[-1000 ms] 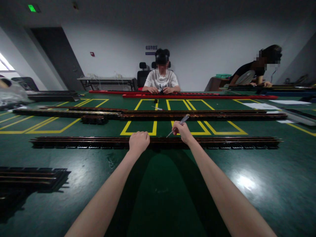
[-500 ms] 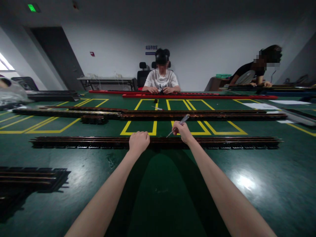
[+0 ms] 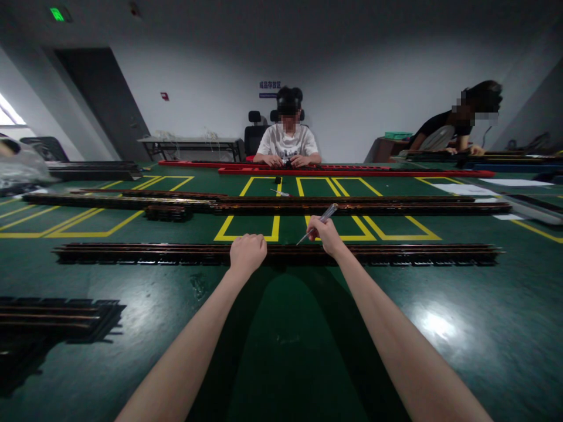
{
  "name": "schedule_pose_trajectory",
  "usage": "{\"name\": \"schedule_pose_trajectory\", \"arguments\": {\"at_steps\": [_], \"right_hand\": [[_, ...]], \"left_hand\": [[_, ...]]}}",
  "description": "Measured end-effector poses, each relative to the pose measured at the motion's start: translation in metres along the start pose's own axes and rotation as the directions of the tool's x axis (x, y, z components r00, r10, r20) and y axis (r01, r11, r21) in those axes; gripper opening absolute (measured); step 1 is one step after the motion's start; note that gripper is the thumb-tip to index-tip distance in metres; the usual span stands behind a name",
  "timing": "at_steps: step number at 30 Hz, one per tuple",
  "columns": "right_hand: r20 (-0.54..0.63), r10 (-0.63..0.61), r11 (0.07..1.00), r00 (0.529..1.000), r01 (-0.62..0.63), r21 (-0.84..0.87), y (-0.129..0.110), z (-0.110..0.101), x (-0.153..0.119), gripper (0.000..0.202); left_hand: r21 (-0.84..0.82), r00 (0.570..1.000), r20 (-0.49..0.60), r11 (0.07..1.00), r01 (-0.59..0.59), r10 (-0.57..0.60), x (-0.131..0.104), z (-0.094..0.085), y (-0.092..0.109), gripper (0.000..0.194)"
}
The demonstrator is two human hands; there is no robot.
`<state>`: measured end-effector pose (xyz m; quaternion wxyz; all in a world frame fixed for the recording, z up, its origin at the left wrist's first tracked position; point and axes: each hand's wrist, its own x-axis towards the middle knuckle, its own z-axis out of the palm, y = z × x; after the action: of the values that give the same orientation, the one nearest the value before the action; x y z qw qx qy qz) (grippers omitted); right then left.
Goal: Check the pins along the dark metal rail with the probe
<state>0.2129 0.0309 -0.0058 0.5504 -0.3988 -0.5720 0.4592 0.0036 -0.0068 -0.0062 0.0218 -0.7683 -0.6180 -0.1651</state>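
A long dark rail strip (image 3: 153,253) with copper-coloured lines lies crosswise before me on the green table. My left hand (image 3: 248,254) is closed over its middle, the knuckles up and the fingertips hidden behind the hand. To the right, my right hand (image 3: 324,233) grips a screwdriver (image 3: 329,211) with a clear handle. Its thin shaft slants down to the left, and the tip is at the strip's top; whether it touches is too small to tell.
More dark strips (image 3: 373,206) lie beyond, with a short piece (image 3: 168,213) beside them. Another stack (image 3: 53,319) is at the near left. Yellow lines mark the table (image 3: 281,340). Across it, a person (image 3: 288,140) handles something small by red rails (image 3: 352,171); another person (image 3: 457,126) leans in at right.
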Motion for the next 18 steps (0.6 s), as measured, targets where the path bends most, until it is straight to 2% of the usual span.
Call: {"name": "schedule_pose_trajectory", "arguments": {"at_steps": [9,18], "right_hand": [[-0.008,0.008,1.000,1.000,-0.008,0.010,0.0000,0.0004,0.0002,0.019],[0.001,0.007,1.000,1.000,-0.007,0.019,-0.0010,0.0002,-0.0005,0.020]], "left_hand": [[0.057,1.000,-0.023,0.998,-0.010,0.011,-0.0004,-0.0010,0.0020,0.043],[0.012,1.000,-0.001,1.000,-0.005,0.005,0.0002,0.0006,0.0004,0.043]]}}
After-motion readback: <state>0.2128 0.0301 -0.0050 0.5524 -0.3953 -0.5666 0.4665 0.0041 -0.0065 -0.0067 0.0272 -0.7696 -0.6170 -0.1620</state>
